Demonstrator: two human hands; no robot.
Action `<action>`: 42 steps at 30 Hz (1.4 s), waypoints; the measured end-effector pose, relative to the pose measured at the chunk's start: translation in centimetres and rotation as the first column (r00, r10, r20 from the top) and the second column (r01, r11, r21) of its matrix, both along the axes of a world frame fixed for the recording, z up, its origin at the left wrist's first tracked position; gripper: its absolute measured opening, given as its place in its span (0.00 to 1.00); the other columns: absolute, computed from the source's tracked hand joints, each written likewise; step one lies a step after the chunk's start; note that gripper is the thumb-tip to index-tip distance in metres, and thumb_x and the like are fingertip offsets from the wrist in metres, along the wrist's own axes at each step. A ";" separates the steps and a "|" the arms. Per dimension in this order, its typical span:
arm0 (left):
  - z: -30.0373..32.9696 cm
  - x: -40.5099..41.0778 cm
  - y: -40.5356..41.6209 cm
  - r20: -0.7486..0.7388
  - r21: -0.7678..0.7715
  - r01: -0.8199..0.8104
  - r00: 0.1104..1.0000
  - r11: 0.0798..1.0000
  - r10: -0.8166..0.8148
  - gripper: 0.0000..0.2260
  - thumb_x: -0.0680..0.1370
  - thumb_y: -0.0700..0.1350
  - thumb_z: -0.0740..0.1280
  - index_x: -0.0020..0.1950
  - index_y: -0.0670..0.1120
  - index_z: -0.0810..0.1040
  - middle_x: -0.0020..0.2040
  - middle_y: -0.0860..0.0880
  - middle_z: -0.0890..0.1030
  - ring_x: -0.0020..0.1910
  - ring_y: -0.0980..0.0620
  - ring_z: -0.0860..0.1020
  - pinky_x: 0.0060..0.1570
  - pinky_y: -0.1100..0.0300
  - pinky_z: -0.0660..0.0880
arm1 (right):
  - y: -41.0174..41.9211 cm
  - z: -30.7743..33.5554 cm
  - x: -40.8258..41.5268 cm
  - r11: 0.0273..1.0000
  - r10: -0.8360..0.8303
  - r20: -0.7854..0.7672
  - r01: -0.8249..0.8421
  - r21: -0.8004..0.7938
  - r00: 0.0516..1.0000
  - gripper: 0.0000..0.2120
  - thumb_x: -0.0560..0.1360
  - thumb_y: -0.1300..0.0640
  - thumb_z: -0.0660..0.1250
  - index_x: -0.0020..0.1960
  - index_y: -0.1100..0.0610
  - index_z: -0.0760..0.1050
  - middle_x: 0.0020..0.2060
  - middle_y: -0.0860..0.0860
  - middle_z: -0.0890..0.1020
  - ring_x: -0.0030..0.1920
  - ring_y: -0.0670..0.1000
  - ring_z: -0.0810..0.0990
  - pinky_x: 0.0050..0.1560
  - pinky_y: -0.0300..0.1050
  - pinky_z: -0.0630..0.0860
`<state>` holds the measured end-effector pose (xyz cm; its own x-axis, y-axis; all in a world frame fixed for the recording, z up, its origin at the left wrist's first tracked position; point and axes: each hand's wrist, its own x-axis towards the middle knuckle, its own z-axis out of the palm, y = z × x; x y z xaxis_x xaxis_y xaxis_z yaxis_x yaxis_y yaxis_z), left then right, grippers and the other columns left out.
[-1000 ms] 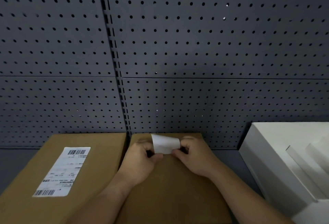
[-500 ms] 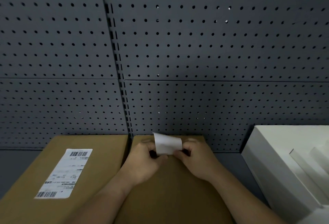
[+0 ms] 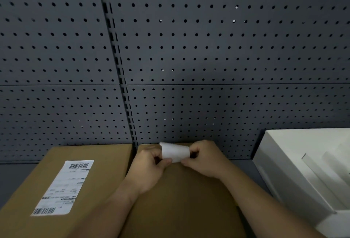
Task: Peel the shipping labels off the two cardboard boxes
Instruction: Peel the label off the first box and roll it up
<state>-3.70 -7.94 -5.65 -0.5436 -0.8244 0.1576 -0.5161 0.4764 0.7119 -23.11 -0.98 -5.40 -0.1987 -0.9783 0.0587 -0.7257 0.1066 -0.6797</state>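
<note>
Both hands pinch the peeled label (image 3: 175, 152) over the far end of the right box (image 3: 181, 200): left hand (image 3: 151, 167) on its left edge, right hand (image 3: 203, 160) on its right, likely folding it sticky-side in. The left box (image 3: 28, 209) has its label (image 3: 63, 187) stuck flat, not yet peeled. White tray (image 3: 280, 162) sits right, pegboard (image 3: 208, 48) behind; nothing blocks the reach.

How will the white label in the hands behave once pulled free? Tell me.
Probably floppy: the label curls between the left hand and right hand. Likely very light, being a thin sheet. It may cling to fingers if its sticky side is exposed, which cannot be seen.
</note>
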 end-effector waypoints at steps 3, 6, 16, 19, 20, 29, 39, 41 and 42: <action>-0.2 0.2 -0.1 -0.023 0.014 0.006 1.000 1.000 -0.006 0.03 0.77 0.46 0.72 0.44 0.52 0.84 0.45 0.56 0.82 0.44 0.62 0.79 0.41 0.78 0.71 | 0.7 -1.2 0.1 0.991 -0.018 0.010 0.020 -0.131 1.000 0.11 0.71 0.52 0.76 0.36 0.58 0.82 0.34 0.47 0.80 0.36 0.42 0.77 0.36 0.32 0.71; -0.5 0.3 -0.4 -0.034 0.011 -0.033 0.999 0.999 0.034 0.07 0.77 0.45 0.71 0.40 0.46 0.83 0.42 0.50 0.83 0.41 0.54 0.80 0.37 0.73 0.72 | 0.8 -1.3 -0.2 0.988 -0.015 0.044 0.022 -0.155 0.999 0.09 0.73 0.52 0.75 0.39 0.57 0.84 0.39 0.50 0.83 0.42 0.46 0.79 0.46 0.40 0.77; -0.3 0.3 -0.4 -0.067 0.063 -0.043 0.997 0.997 0.047 0.11 0.78 0.46 0.70 0.36 0.44 0.80 0.36 0.44 0.80 0.31 0.58 0.72 0.31 0.68 0.70 | 0.6 -1.4 -0.3 0.985 -0.035 0.042 0.042 -0.168 0.998 0.11 0.75 0.50 0.73 0.37 0.53 0.82 0.34 0.48 0.82 0.38 0.47 0.79 0.38 0.31 0.72; -0.2 0.2 -0.4 -0.092 0.063 -0.054 0.994 0.997 0.059 0.12 0.78 0.45 0.71 0.35 0.44 0.78 0.34 0.49 0.77 0.31 0.59 0.71 0.33 0.68 0.69 | 0.6 -1.3 -0.4 0.985 -0.030 0.066 0.041 -0.169 0.997 0.10 0.76 0.50 0.72 0.37 0.53 0.82 0.34 0.47 0.82 0.38 0.46 0.79 0.38 0.30 0.71; -0.2 0.2 -0.4 -0.096 0.062 -0.055 0.994 0.997 0.060 0.12 0.78 0.45 0.71 0.35 0.44 0.78 0.33 0.49 0.76 0.31 0.59 0.71 0.33 0.67 0.69 | 0.6 -1.3 -0.4 0.985 -0.030 0.076 0.042 -0.169 0.997 0.10 0.76 0.50 0.72 0.37 0.52 0.82 0.34 0.47 0.82 0.38 0.45 0.79 0.39 0.30 0.71; -0.1 0.2 -0.3 -0.118 0.085 -0.060 0.991 0.995 0.070 0.11 0.78 0.45 0.71 0.36 0.44 0.80 0.38 0.44 0.80 0.33 0.56 0.73 0.34 0.66 0.71 | 0.6 -1.2 -0.4 0.987 -0.033 0.089 0.047 -0.154 0.995 0.09 0.76 0.49 0.72 0.40 0.52 0.83 0.37 0.47 0.83 0.40 0.44 0.80 0.42 0.37 0.76; 0.0 0.2 -0.3 -0.185 0.071 -0.045 0.981 0.996 0.057 0.10 0.77 0.41 0.71 0.36 0.45 0.79 0.37 0.48 0.78 0.36 0.54 0.74 0.37 0.69 0.70 | 0.5 -1.5 -0.6 0.984 -0.028 0.135 0.051 -0.172 0.990 0.09 0.76 0.49 0.72 0.41 0.53 0.83 0.39 0.47 0.84 0.41 0.46 0.81 0.45 0.43 0.78; 0.0 0.2 -0.3 -0.217 0.072 -0.040 0.975 0.997 0.054 0.11 0.77 0.41 0.71 0.35 0.46 0.79 0.36 0.50 0.76 0.34 0.58 0.72 0.37 0.70 0.69 | 0.6 -1.5 -0.5 0.984 -0.024 0.189 0.057 -0.171 0.982 0.07 0.76 0.49 0.72 0.42 0.52 0.83 0.40 0.47 0.84 0.43 0.46 0.82 0.47 0.43 0.79; 0.0 0.3 -0.3 -0.233 0.074 -0.037 0.971 0.997 0.053 0.11 0.78 0.41 0.71 0.35 0.45 0.79 0.36 0.49 0.76 0.34 0.59 0.72 0.37 0.70 0.69 | 0.6 -1.4 -0.5 0.984 -0.023 0.210 0.060 -0.169 0.977 0.07 0.76 0.49 0.72 0.43 0.51 0.84 0.41 0.47 0.85 0.43 0.47 0.82 0.47 0.44 0.79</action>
<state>-3.42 -8.23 -5.64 -0.4603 -0.8605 0.2185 -0.3508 0.4024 0.8456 -23.59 -0.41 -6.82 -0.2644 -0.9475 0.1800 -0.5655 0.0011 -0.8248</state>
